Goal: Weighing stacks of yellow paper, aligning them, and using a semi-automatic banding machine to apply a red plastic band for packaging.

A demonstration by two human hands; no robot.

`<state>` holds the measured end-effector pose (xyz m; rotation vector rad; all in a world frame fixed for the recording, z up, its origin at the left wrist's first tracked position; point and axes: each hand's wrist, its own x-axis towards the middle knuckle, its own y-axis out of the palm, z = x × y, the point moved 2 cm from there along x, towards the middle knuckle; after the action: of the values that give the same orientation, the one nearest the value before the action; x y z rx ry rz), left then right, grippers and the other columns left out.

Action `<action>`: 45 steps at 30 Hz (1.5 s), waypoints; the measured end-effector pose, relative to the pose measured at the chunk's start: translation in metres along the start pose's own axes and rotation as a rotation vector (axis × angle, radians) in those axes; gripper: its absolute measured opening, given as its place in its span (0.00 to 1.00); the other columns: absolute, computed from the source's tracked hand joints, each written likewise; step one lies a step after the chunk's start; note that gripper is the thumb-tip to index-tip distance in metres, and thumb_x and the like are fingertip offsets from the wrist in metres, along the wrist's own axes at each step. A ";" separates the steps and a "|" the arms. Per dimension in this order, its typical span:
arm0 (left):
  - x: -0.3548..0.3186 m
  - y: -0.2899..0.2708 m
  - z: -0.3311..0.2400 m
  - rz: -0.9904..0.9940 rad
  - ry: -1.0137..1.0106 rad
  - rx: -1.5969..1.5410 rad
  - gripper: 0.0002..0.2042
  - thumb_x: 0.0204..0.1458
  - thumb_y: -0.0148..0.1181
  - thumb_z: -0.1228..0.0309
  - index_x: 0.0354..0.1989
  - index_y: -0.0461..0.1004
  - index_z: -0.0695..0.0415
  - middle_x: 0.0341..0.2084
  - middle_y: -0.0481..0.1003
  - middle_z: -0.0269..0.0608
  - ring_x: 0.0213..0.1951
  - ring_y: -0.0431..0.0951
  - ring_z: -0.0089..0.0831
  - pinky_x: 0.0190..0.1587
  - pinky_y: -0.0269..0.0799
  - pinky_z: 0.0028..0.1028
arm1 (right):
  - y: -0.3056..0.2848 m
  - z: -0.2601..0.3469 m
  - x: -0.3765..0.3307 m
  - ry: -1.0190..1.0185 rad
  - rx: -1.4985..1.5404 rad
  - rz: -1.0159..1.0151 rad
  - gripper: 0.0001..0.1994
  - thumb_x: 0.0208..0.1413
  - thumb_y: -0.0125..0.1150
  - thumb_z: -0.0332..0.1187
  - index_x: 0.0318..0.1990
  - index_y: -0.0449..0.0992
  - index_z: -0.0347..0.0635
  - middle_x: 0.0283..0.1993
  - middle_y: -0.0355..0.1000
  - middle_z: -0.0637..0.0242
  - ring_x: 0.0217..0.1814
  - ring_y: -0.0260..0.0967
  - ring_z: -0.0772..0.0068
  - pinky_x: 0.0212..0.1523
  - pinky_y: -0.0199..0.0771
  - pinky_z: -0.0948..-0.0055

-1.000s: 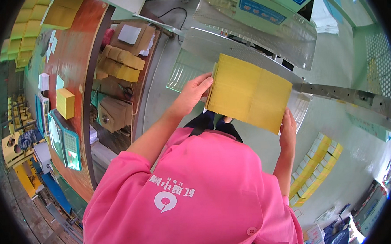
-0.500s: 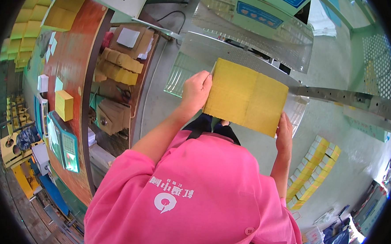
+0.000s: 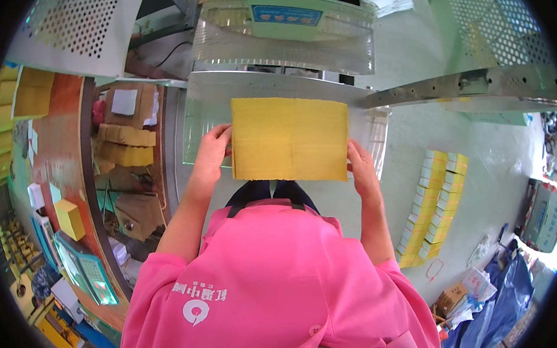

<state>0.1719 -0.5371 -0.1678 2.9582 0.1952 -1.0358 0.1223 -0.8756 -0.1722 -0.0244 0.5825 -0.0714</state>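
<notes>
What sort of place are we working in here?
Probably a packaging workshop: there is held yellow cardboard, rows of small yellow-and-white packs on the floor, and brown cardboard pieces stored beside the red-brown table.

Reddish-brown table (image 3: 66, 147) at frame left beneath a yellow block (image 3: 70, 219); grey floor (image 3: 482, 207) at right beneath yellow-and-white stacks (image 3: 422, 204).

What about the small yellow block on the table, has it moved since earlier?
No: the yellow block stays beside the teal-edged device on the red-brown table; only the view has shifted.
</notes>
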 end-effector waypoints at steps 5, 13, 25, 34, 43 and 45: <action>0.002 0.020 -0.002 0.087 -0.056 -0.030 0.15 0.61 0.52 0.62 0.48 0.75 0.59 0.36 0.75 0.30 0.38 0.71 0.18 0.40 0.66 0.23 | 0.005 0.001 0.007 0.082 0.037 0.027 0.15 0.66 0.48 0.39 0.53 0.74 0.42 0.44 0.73 0.73 0.46 0.68 0.80 0.43 0.71 0.75; -0.008 0.032 -0.021 0.245 0.367 -0.261 0.14 0.64 0.48 0.69 0.55 0.69 0.57 0.44 0.74 0.30 0.46 0.71 0.19 0.50 0.64 0.22 | 0.006 0.042 0.022 -0.345 0.292 0.041 0.13 0.64 0.49 0.28 0.54 0.72 0.39 0.48 0.73 0.71 0.51 0.67 0.80 0.54 0.65 0.77; 0.016 0.085 0.007 0.285 0.517 -0.148 0.22 0.68 0.41 0.65 0.68 0.55 0.59 0.64 0.60 0.39 0.66 0.58 0.29 0.68 0.50 0.29 | -0.010 0.022 0.060 -0.342 0.762 -0.187 0.10 0.61 0.55 0.28 0.49 0.72 0.40 0.44 0.74 0.71 0.47 0.69 0.79 0.51 0.68 0.76; 0.025 0.131 -0.003 0.300 0.641 -0.115 0.22 0.68 0.39 0.67 0.67 0.55 0.62 0.66 0.59 0.42 0.67 0.56 0.32 0.69 0.48 0.30 | -0.059 0.003 0.071 -0.317 0.748 -0.649 0.05 0.59 0.58 0.31 0.38 0.73 0.41 0.39 0.72 0.70 0.41 0.68 0.79 0.40 0.70 0.77; 0.021 0.133 -0.016 0.299 0.569 -0.126 0.24 0.68 0.40 0.61 0.68 0.55 0.60 0.66 0.59 0.40 0.67 0.56 0.31 0.68 0.50 0.28 | -0.065 0.069 0.012 -0.548 0.052 -0.637 0.08 0.62 0.54 0.29 0.43 0.75 0.36 0.38 0.73 0.71 0.40 0.65 0.82 0.44 0.65 0.80; 0.019 0.133 -0.019 0.296 0.480 -0.208 0.24 0.68 0.41 0.62 0.68 0.55 0.60 0.65 0.60 0.40 0.66 0.57 0.29 0.67 0.51 0.27 | -0.073 0.061 0.025 -0.532 0.094 -0.611 0.08 0.61 0.55 0.29 0.43 0.76 0.35 0.37 0.73 0.72 0.40 0.65 0.83 0.44 0.65 0.80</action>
<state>0.2141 -0.6658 -0.1704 2.8666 -0.1274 -0.2496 0.1724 -0.9503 -0.1320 -0.1260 0.0217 -0.6664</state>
